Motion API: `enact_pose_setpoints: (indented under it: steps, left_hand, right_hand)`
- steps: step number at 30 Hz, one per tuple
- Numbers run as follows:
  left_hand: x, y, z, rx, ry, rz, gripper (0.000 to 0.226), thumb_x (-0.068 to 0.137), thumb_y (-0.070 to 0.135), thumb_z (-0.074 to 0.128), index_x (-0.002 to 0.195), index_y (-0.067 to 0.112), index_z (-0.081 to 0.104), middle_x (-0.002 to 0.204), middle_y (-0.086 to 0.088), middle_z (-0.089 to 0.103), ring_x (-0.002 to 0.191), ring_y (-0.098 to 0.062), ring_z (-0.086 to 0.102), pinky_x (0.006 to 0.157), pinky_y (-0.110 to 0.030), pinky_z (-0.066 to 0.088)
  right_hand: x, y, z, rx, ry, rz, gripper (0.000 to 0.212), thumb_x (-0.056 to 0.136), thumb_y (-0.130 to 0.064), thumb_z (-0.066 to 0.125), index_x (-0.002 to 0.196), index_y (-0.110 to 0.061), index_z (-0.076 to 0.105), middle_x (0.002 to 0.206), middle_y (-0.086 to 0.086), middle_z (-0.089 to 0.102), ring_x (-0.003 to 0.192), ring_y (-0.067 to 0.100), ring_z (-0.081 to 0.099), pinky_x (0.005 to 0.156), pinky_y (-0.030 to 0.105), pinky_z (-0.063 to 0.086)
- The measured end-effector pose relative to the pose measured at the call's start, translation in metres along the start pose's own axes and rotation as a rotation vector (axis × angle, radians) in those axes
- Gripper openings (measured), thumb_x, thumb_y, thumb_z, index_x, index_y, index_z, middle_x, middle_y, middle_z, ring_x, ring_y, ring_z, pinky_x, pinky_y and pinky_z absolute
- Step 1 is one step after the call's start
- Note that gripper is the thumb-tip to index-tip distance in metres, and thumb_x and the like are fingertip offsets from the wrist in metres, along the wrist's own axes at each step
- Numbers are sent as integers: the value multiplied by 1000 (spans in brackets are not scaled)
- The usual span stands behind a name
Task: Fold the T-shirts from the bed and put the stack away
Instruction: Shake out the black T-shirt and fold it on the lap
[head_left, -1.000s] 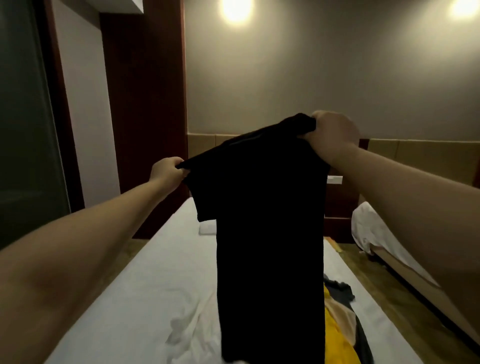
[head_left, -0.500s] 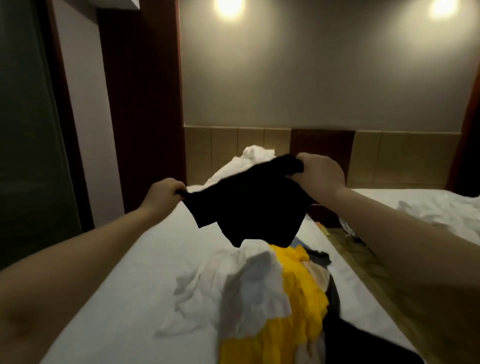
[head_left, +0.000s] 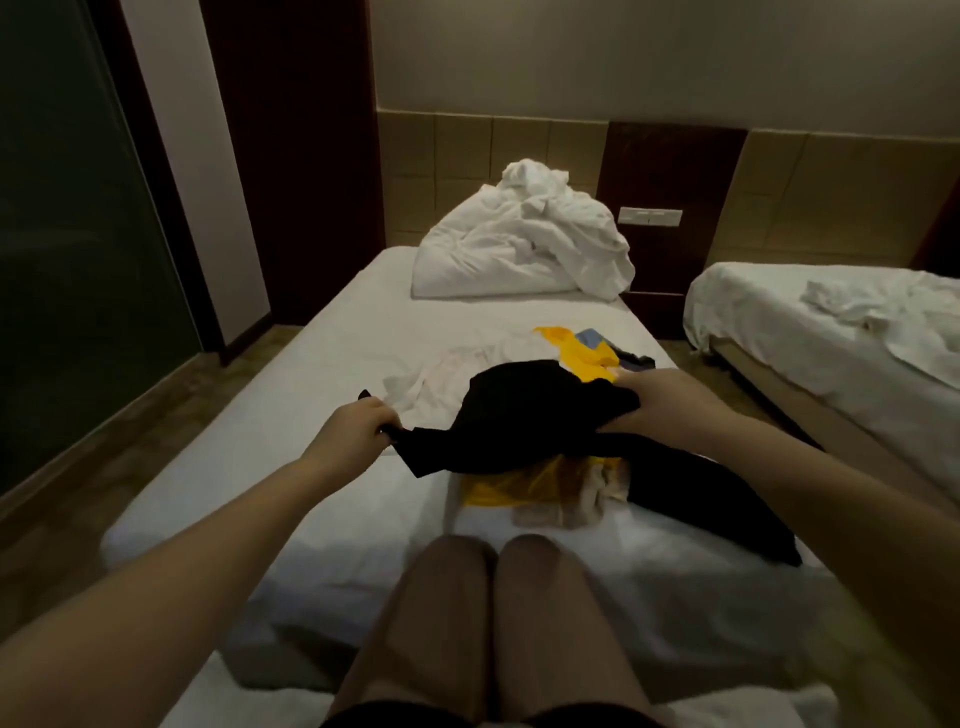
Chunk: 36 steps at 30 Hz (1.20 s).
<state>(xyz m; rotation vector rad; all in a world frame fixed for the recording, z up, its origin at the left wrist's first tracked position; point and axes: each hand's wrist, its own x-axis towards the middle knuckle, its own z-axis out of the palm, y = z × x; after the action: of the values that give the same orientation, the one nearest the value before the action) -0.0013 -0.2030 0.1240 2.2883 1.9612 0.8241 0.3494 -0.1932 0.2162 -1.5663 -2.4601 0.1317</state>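
Held high a second ago, the limp black T-shirt (head_left: 530, 415) now drapes over the yellow-and-white clothes heap (head_left: 540, 491). The left hand (head_left: 358, 431) and right hand (head_left: 660, 402) each clench one edge of it, seemingly laying it out to fold.

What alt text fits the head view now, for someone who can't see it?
Both hands grip a black T-shirt, left hand and right hand at opposite edges, low over a heap of yellow and white clothes on a white bed. Crumpled white bedding lies at the far end; a second bed stands right.
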Motion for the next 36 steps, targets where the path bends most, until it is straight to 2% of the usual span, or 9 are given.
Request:
enact_pose_setpoints:
  steps: [5,10,13,17,21,23,27,33,36]
  left_hand:
    - [-34,-8,12,36,-129,102,10,86,11,64,93,9,71,97,-4,63,86,-23,59,75,-26,43]
    - [-75,-13,23,0,-65,142,9,78,5,71,86,7,72,90,-4,67,80,-21,62,72,-27,46]
    - [-107,-25,38,-8,-89,170,18,64,-2,80,76,8,71,82,-6,68,71,-19,64,65,-21,44]
    - [-145,-36,65,-118,-145,135,26,56,-5,80,69,15,68,77,-3,64,76,-9,54,57,-8,37]
    - [-156,-42,83,-189,-117,6,19,64,-6,74,72,11,70,84,0,63,74,-18,63,63,-17,42]
    - [-156,-43,83,-218,-64,-17,13,67,1,68,75,10,70,86,7,59,75,-11,59,65,-18,41]
    - [-156,-39,74,-228,-8,-81,13,73,-6,66,82,2,70,87,1,59,79,-7,53,67,-16,36]
    - [-177,-36,83,-224,-127,-158,16,77,-3,61,88,3,72,92,-8,65,84,-19,59,71,-19,38]
    - [-181,-34,86,-243,-148,-188,29,76,-12,61,94,7,72,96,-3,64,88,-16,57,72,-7,36]
  right_hand:
    - [-56,-4,32,106,-143,6,33,84,-46,63,97,-16,64,88,3,65,80,17,59,74,38,48]
    - [-103,-7,78,131,-19,-24,23,86,-36,64,85,-13,61,75,1,59,68,14,54,61,33,42]
    - [-134,-11,113,130,37,-13,7,85,-35,64,82,-29,63,70,-9,54,64,13,52,51,18,32]
    - [-162,-14,154,135,162,-69,14,71,-40,58,81,-31,61,70,-14,50,59,5,52,45,1,18]
    - [-174,-18,172,152,144,-84,17,71,-41,52,76,-28,62,75,-16,54,64,5,55,47,8,32]
    - [-175,-21,172,130,183,-88,18,72,-40,50,77,-27,62,71,-13,57,59,7,58,48,13,38]
    - [-182,-23,170,155,270,-81,32,73,-35,53,105,-32,58,79,-14,62,72,9,55,61,14,41]
    - [-196,-29,181,152,95,-115,33,74,-33,56,106,-30,66,89,-11,58,77,8,59,62,17,50]
    - [-194,-33,175,163,67,-138,31,76,-41,52,100,-28,67,95,-13,55,83,6,54,69,19,49]
